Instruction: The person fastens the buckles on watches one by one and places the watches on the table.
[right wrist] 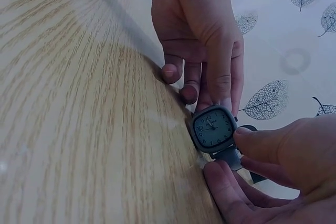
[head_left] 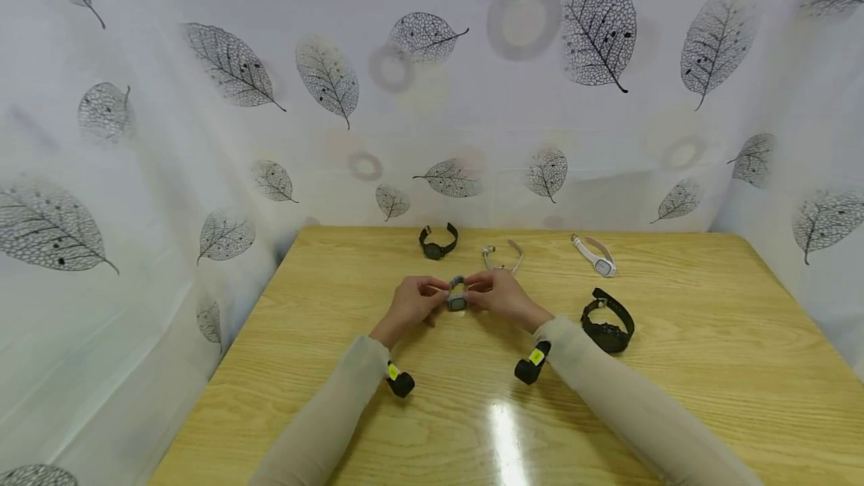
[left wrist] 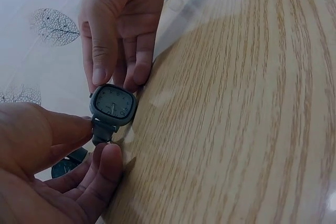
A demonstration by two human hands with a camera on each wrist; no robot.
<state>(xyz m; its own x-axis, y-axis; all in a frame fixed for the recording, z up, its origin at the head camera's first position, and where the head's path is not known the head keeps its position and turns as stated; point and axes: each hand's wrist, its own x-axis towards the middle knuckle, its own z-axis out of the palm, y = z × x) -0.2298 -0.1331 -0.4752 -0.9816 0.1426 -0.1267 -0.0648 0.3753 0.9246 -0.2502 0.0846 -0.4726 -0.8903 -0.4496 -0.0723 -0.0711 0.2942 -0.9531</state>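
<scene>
A grey-green wristwatch [head_left: 457, 303] with a rounded-square case stands between my two hands at the middle of the table. My left hand [head_left: 413, 301] pinches it from the left, and my right hand [head_left: 501, 296] grips it from the opposite side. Its pale dial [left wrist: 113, 102] faces up toward the left wrist camera. Numerals and hands show on the watch face [right wrist: 214, 128] in the right wrist view. Part of its strap [left wrist: 104, 131] emerges below the case, by the fingertips; the rest is hidden by fingers.
Behind the hands lies a black watch [head_left: 433, 250]; a thin white watch [head_left: 518, 253] is partly covered by my right hand. Farther right are a white square-faced watch [head_left: 603, 266] and a large black watch [head_left: 607, 337]. A leaf-print curtain [head_left: 445, 96] borders the wooden table [head_left: 729, 366].
</scene>
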